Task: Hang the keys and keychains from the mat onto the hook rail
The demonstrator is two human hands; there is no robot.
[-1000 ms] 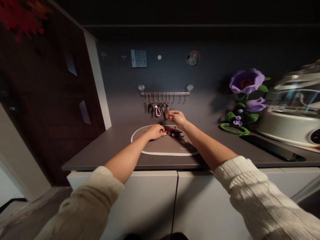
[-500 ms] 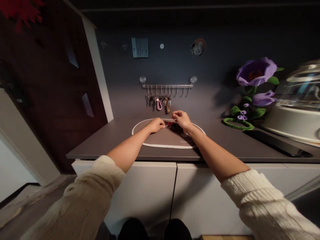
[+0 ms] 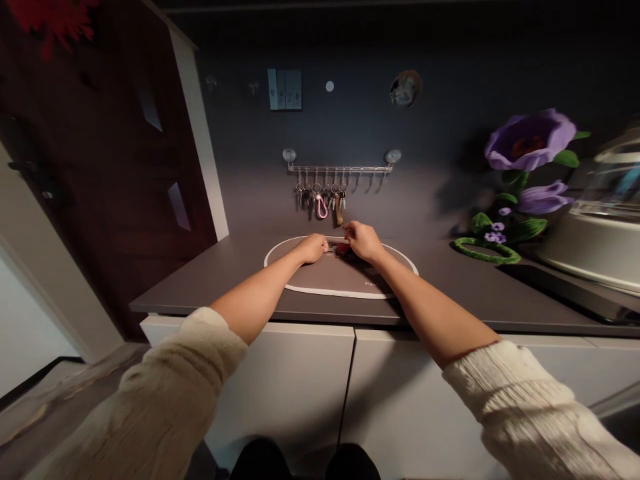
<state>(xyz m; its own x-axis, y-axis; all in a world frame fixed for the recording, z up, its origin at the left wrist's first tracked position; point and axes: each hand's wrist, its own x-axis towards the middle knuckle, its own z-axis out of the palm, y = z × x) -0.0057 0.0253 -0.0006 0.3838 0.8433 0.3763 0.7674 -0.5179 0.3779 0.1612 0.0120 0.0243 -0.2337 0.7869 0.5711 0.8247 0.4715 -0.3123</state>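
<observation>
Over an oval brown mat (image 3: 325,277) with a white rim, both hands work close together. My left hand (image 3: 313,249) is closed, its fingertips pinching a small silvery piece (image 3: 331,249) that looks like a key. Just right of it lies a small red item (image 3: 343,248), partly covered by my right hand (image 3: 364,241). The right fingers are curled in a pinch, slightly raised above the mat; whatever is between them is too small to make out. Something dark sits in shadow beneath the right hand.
On the wall behind, a clear hook rack (image 3: 340,169) carries several key bunches, one with a pink loop (image 3: 321,208). Purple artificial flowers (image 3: 530,143) and a domed white appliance (image 3: 595,247) stand at the right. A dark flat object (image 3: 565,293) lies before them on the counter (image 3: 200,280).
My left fingers have shifted slightly onto the silvery piece. The red item shows more plainly beside my right hand, which keeps its pinch. The view has turned slightly left.
</observation>
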